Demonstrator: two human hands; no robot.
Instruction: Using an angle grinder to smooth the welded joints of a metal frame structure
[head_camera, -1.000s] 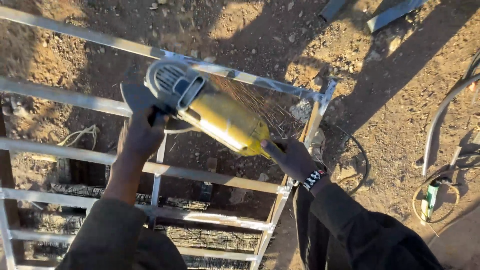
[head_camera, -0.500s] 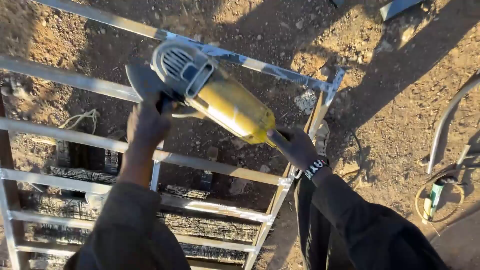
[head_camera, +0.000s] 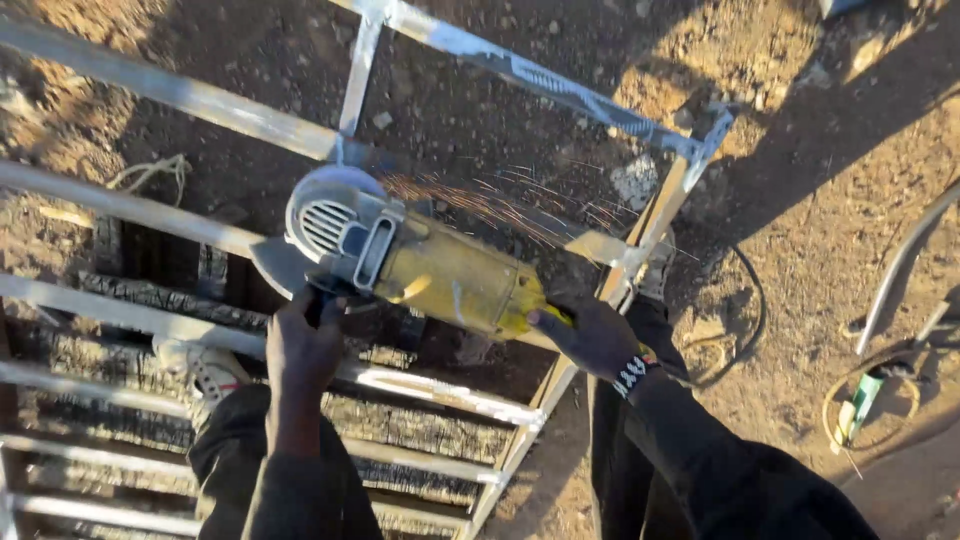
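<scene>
A yellow angle grinder (head_camera: 440, 275) with a grey head lies across a metal bar frame (head_camera: 190, 95) on bare dirt. Its disc touches a bar, and sparks (head_camera: 500, 205) fly out to the right. My left hand (head_camera: 303, 345) is closed around the grinder's black side handle under the head. At the rear end of the yellow body, my right hand (head_camera: 595, 335) grips it; a beaded band circles that wrist. Both arms wear dark sleeves.
A white shoe (head_camera: 205, 365) stands between the lower bars. Charred planks (head_camera: 130, 300) lie under the frame. A black cable (head_camera: 750, 310) loops over the dirt on the right. Farther right lie a bent rod (head_camera: 900, 265) and a green-handled tool (head_camera: 860, 400) inside a wire coil.
The view has shifted, so the frame and grinder sit lower in the picture. The grinder's head has come down onto a bar, and sparks now fly to the right.
</scene>
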